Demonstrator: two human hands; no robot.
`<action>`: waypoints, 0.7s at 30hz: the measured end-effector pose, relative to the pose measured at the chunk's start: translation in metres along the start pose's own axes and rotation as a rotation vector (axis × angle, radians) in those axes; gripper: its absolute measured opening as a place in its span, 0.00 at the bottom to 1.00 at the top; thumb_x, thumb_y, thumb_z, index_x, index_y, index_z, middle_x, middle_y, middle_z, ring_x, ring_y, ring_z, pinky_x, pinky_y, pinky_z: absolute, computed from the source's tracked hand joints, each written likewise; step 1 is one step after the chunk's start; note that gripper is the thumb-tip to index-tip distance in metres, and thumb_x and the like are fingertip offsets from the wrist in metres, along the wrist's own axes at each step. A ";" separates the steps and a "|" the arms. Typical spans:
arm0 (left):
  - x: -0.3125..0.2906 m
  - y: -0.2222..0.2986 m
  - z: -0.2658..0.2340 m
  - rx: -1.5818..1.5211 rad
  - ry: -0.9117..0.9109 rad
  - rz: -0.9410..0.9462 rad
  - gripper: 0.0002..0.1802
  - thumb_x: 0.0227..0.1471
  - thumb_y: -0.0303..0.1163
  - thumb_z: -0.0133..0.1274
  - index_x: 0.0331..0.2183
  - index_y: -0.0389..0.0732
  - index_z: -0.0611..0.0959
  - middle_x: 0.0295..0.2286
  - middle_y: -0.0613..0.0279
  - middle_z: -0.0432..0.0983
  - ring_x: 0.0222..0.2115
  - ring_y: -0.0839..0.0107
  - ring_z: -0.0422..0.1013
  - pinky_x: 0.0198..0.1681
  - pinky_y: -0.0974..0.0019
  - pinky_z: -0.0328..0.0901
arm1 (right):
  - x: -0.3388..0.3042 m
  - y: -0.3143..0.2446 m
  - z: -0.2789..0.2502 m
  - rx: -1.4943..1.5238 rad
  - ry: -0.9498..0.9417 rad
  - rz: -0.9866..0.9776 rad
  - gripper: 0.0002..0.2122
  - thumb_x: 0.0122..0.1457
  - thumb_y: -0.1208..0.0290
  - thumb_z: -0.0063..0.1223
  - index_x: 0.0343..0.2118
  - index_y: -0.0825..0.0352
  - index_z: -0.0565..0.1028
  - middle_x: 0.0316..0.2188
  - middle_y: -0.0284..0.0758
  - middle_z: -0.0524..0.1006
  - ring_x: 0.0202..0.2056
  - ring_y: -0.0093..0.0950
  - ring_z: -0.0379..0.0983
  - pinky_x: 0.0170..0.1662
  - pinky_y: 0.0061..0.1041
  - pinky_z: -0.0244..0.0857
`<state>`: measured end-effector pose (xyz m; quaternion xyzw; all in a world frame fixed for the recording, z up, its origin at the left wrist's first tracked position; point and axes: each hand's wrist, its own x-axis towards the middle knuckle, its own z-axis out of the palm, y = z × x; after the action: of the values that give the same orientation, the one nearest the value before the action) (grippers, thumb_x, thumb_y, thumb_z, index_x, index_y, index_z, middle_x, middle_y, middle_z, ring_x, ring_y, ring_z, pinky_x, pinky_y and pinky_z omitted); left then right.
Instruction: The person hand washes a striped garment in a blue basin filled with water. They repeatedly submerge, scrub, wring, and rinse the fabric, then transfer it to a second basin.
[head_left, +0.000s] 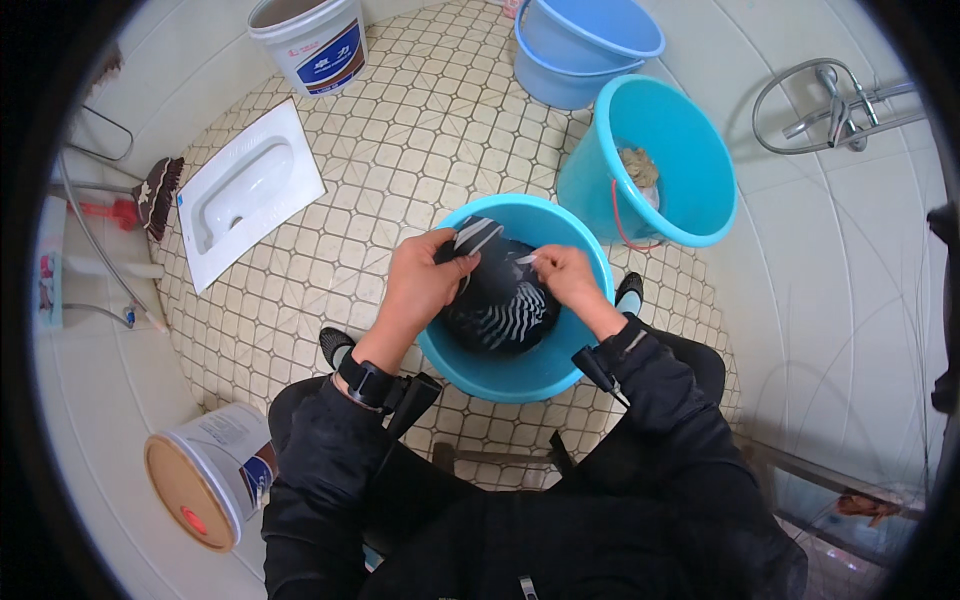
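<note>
A turquoise bucket [452,362] stands on the floor between my feet. In it lies a dark garment [494,282] with black-and-white striped parts. My left hand [425,276] is closed on a raised edge of the garment, thumb on top, over the left side of the bucket. Over the right side, my right hand [572,276] pinches a small white strip [524,260] at the garment; whether it is a label or a tie, I cannot tell. How much water the bucket holds is hidden under the cloth.
A second turquoise bucket [584,185] with cloth inside stands to the right, a blue bucket [560,82] behind it. A squat toilet [252,190] lies at left. White tubs [330,62] [225,430] stand far and near left. A shower mixer [838,112] hangs at right.
</note>
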<state>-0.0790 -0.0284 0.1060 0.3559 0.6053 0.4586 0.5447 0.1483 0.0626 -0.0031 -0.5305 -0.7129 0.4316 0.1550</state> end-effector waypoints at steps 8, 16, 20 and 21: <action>-0.003 0.004 0.013 -0.125 -0.090 0.021 0.05 0.49 0.22 0.56 0.30 0.32 0.78 0.12 0.70 0.64 0.10 0.84 0.58 0.12 0.75 0.50 | -0.019 -0.022 0.012 -0.069 -0.189 -0.252 0.09 0.44 0.80 0.60 0.31 0.67 0.75 0.27 0.39 0.77 0.25 0.31 0.73 0.30 0.27 0.66; 0.001 0.002 0.005 -0.148 -0.005 0.011 0.06 0.51 0.26 0.55 0.28 0.32 0.78 0.11 0.70 0.64 0.09 0.82 0.56 0.13 0.75 0.49 | -0.023 -0.014 -0.011 -0.001 -0.009 -0.228 0.05 0.50 0.73 0.58 0.23 0.70 0.77 0.20 0.41 0.74 0.23 0.35 0.72 0.28 0.31 0.64; 0.003 -0.002 0.005 -0.185 0.009 -0.001 0.06 0.51 0.26 0.55 0.27 0.32 0.78 0.12 0.69 0.65 0.09 0.82 0.57 0.13 0.74 0.50 | -0.035 -0.031 -0.044 0.010 0.110 -0.336 0.07 0.53 0.74 0.55 0.23 0.72 0.74 0.19 0.39 0.71 0.22 0.31 0.68 0.27 0.28 0.60; 0.004 -0.003 0.005 -0.188 0.018 0.001 0.06 0.51 0.26 0.55 0.27 0.32 0.78 0.12 0.69 0.65 0.10 0.82 0.57 0.13 0.74 0.50 | -0.038 -0.040 -0.051 0.023 0.131 -0.340 0.07 0.53 0.74 0.55 0.23 0.72 0.73 0.18 0.38 0.69 0.22 0.29 0.66 0.27 0.28 0.59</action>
<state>-0.0740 -0.0249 0.1018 0.2993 0.5644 0.5167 0.5700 0.1731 0.0490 0.0672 -0.4275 -0.7758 0.3715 0.2779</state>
